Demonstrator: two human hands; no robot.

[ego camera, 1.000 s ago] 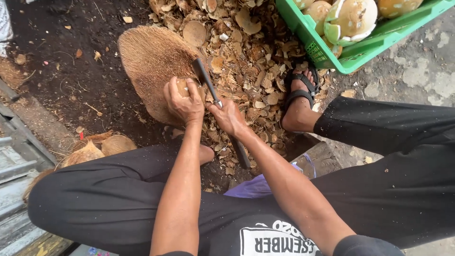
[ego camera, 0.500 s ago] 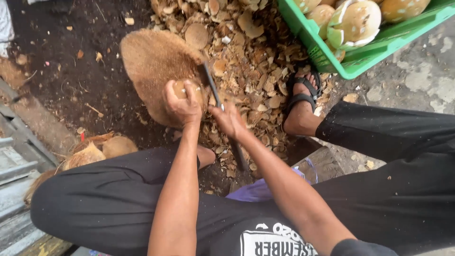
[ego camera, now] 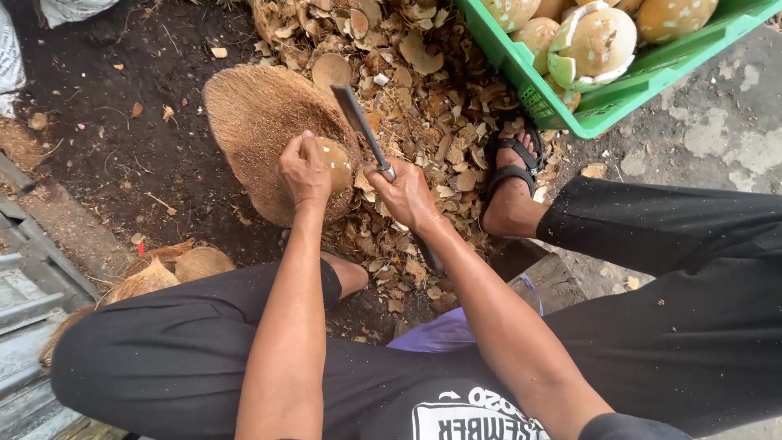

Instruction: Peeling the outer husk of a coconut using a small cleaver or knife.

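My left hand grips a small peeled coconut and presses it onto a round, worn wooden chopping block on the ground. My right hand is shut on the handle of a long dark cleaver. Its blade is raised and points away from me, just above and to the right of the coconut. The lower end of the handle runs under my right forearm.
A heap of brown coconut shell chips lies beyond the block. A green plastic crate with several peeled coconuts stands at the upper right. My sandalled foot rests by the chips. Husk pieces lie at the left near grey steps.
The cleaver has lifted off the coconut, its blade now raised higher. My left hand has turned the coconut slightly on the block.
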